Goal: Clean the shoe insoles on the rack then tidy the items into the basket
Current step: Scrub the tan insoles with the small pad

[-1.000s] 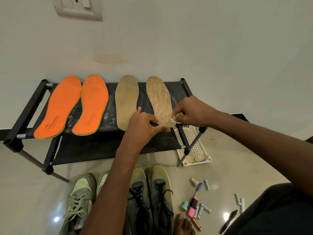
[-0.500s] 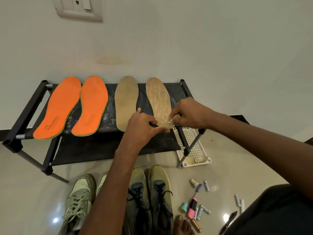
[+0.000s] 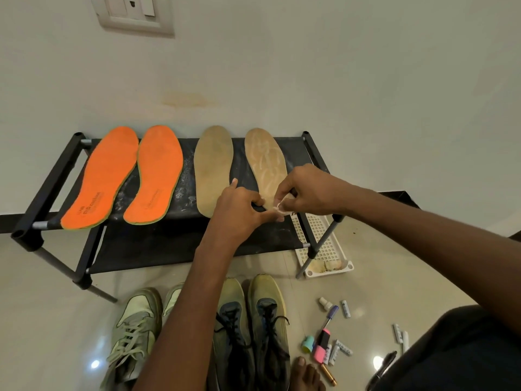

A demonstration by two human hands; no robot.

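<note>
Two orange insoles [image 3: 104, 176] [image 3: 156, 173] and two tan insoles lie on the black shoe rack [image 3: 50, 190]. The left tan insole [image 3: 211, 167] is plain. The right tan insole [image 3: 265, 162] shows pale wet streaks. My left hand [image 3: 239, 210] pinches the heel end of the right tan insole. My right hand [image 3: 304, 190] pinches a small white wipe [image 3: 282, 208] at that same heel end. A white perforated basket [image 3: 327, 246] sits on the floor under the rack's right end, with a few small pieces in its near end.
Two pairs of sneakers [image 3: 135, 328] [image 3: 253, 325] stand on the floor in front of the rack. Markers, a pink highlighter [image 3: 321, 345], batteries [image 3: 345, 308] and a black pen [image 3: 383, 365] are scattered at the lower right. A bare foot [image 3: 304, 373] is near them. A wall rises behind.
My right hand with the wipe has shifted slightly down toward the heel tip of the right tan insole. My left hand keeps its pinch there.
</note>
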